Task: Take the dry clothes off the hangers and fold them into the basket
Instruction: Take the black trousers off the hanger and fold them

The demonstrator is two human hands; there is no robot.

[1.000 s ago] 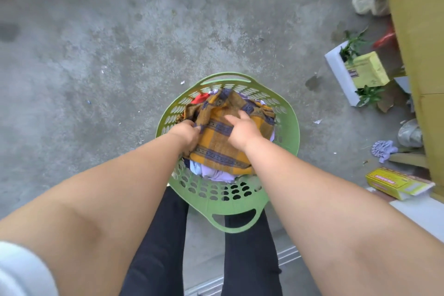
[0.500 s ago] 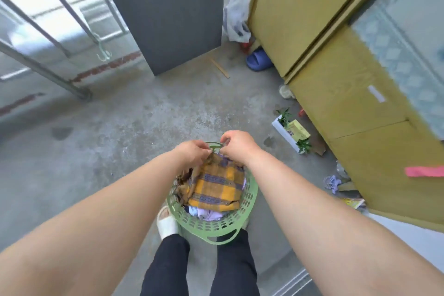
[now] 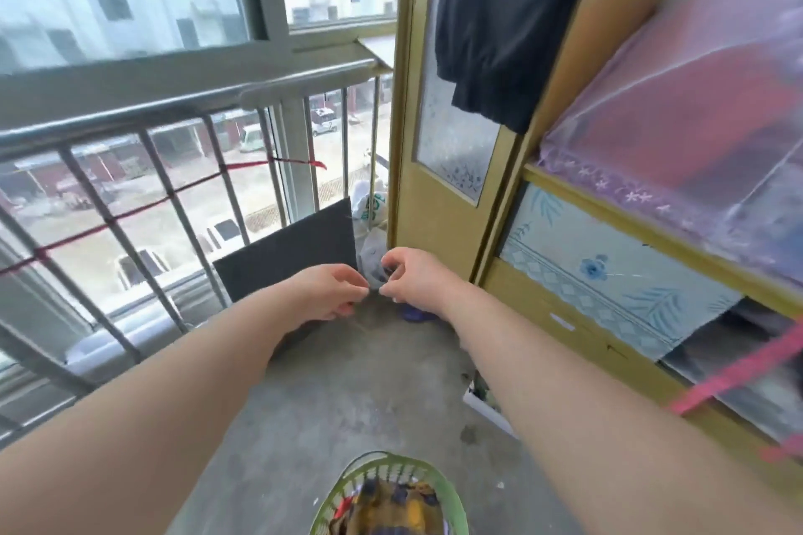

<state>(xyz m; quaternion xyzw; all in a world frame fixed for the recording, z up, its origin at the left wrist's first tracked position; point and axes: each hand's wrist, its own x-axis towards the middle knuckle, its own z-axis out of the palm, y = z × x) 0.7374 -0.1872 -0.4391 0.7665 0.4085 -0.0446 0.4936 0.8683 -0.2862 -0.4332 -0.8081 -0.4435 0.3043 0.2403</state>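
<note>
We face the railing (image 3: 130,130) and a yellow door (image 3: 434,208). A black garment (image 3: 512,13) hangs top right in front of the door, well above both hands, untouched: plain dark fabric, uneven hem. A grey board (image 3: 291,256) leans at the railing, behind the hands. The green basket (image 3: 378,458) sits on the floor at the bottom edge, well below the hands. It has a slotted wall and a yellow-navy plaid cloth (image 3: 391,508) on top inside. Left hand (image 3: 330,295) and right hand (image 3: 413,278) are out front, fingertips nearly meeting, fingers curled toward thumbs, nothing visible in either.
</note>
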